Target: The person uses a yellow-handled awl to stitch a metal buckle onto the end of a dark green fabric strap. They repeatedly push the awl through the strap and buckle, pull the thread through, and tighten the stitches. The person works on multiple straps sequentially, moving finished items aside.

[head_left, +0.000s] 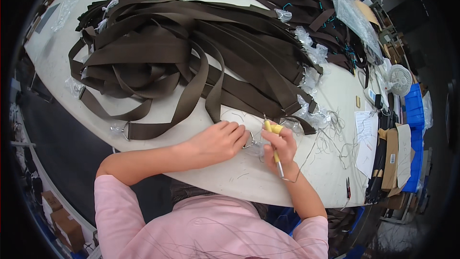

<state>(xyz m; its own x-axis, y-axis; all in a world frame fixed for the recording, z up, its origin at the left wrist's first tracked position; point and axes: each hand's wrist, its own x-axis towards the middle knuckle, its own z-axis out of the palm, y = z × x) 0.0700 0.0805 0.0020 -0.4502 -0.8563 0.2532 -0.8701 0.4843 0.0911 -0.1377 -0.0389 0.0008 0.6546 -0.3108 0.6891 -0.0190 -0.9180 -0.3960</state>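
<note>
My left hand [223, 144] is closed over the end of a dark brown strap [213, 105] at the table's near side. Just right of its fingertips is a metal buckle [248, 141] with crumpled clear plastic [258, 149]. My right hand [280, 146] grips a slim yellow tool [268, 127] with a silver lower end, held upright at a slant, a thin cord running from it; a yellow wrap shows on a finger. A large heap of brown straps [139, 50] lies beyond both hands, with plastic-wrapped ends along its sides.
More straps with teal pieces [316, 14] lie at the far side of the white table [326, 172]. At the right are loose threads [335, 139], paper [364, 139], scissors [348, 189], a white fan [400, 79], cardboard [397, 158] and blue bins [413, 105].
</note>
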